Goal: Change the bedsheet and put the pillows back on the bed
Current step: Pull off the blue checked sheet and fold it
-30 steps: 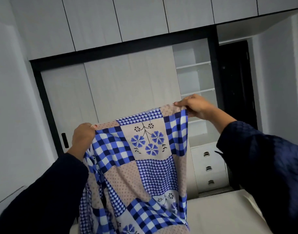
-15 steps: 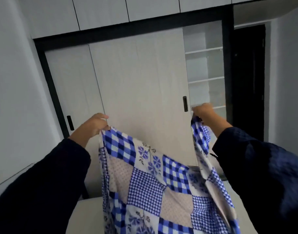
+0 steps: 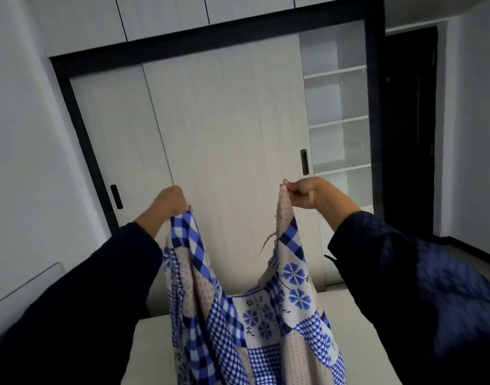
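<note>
Left hand [image 3: 170, 201] & right hand [image 3: 307, 193], mid-frame, each pinch blue-checked floral fabric bedsheet [image 3: 255, 329]; step seems unfolding. Next: spread over pale mattress [image 3: 346, 315], bottom of frame.

Single head-worn view, facing forward, wardrobe [image 3: 227, 129] near ahead

A black-framed wardrobe [image 3: 373, 107] fills the far wall. It has two pale sliding doors, the left door [image 3: 118, 140] and the right door [image 3: 232, 120], each with a black handle [image 3: 304, 162]. White shelves [image 3: 337, 120] show just right of them, then a dark doorway [image 3: 407, 129]. Cabinets [image 3: 166, 15] run overhead.
</note>
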